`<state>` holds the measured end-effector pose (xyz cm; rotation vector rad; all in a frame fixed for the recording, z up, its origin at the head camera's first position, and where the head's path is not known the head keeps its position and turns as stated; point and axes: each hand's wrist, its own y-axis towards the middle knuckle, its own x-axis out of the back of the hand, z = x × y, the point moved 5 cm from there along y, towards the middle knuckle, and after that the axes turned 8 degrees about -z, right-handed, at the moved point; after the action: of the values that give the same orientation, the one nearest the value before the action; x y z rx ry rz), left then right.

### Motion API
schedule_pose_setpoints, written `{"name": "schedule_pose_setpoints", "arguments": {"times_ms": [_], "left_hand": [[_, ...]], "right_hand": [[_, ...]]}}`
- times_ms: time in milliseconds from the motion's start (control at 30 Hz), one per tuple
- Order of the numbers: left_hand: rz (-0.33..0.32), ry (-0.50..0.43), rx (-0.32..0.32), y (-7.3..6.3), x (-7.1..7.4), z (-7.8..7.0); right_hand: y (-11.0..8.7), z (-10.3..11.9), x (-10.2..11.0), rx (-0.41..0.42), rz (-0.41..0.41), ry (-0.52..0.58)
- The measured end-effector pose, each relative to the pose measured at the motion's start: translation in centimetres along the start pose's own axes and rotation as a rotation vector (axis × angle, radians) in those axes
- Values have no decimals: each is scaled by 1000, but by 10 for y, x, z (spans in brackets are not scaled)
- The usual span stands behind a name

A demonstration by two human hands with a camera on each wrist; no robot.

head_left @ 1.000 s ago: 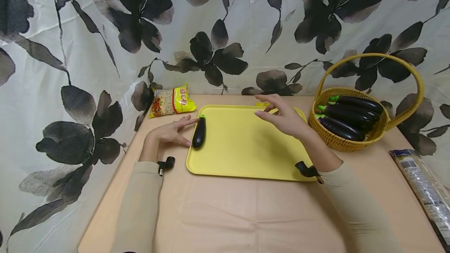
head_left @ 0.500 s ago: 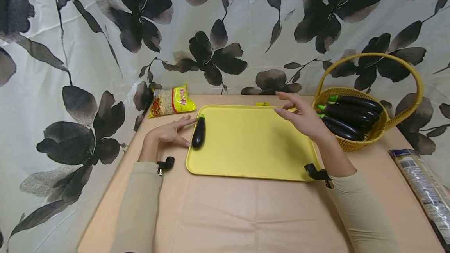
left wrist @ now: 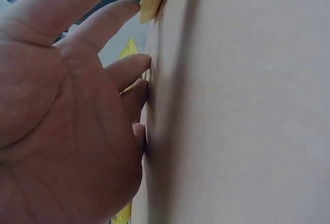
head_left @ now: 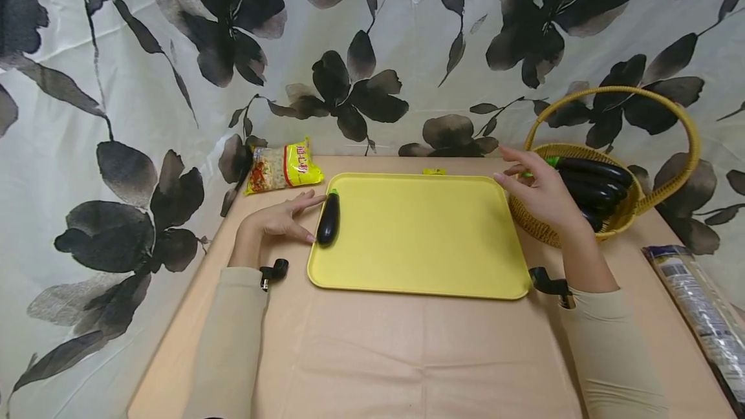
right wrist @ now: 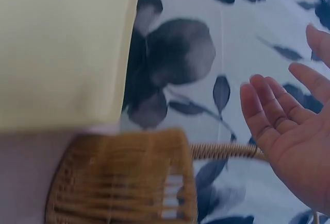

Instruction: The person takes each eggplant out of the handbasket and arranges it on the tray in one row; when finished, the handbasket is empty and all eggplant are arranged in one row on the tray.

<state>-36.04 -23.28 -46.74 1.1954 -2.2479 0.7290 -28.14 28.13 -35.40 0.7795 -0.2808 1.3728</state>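
Observation:
A dark purple eggplant with a green stem end lies lengthwise along the left edge of the yellow tray. My left hand rests at that edge, its fingers spread and its fingertips right at the eggplant and tray rim. In the left wrist view the left palm faces the camera with nothing in it. My right hand is held over the near left side of a wicker basket, its fingers loosely bent and holding nothing. Several eggplants lie inside the basket, partly hidden by that hand.
A yellow snack-like packet lies behind the tray at the left. A small yellow item sits at the tray's far edge. A long shiny package lies at the table's right edge. The basket's tall handle arches up. A floral curtain hangs behind.
My right hand has moved right, from above the tray to the basket. My left hand and the eggplant on the tray have stayed in place.

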Motion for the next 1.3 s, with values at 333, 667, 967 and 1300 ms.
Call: {"name": "schedule_pose_setpoints", "arguments": {"times_ms": [333, 667, 967, 1300], "left_hand": [[9, -3, 9, 0, -2, 1], [10, 15, 6, 1, 0, 0], [5, 15, 8, 1, 1, -3], [1, -1, 23, 1, 0, -2]], "right_hand": [[-1, -36, 31, -97, -45, -100], [0, -67, 43, -108, -54, -199], [-1, -90, 58, -164, -51, -314], [-1, -109, 63, -154, 9, -406]]}}
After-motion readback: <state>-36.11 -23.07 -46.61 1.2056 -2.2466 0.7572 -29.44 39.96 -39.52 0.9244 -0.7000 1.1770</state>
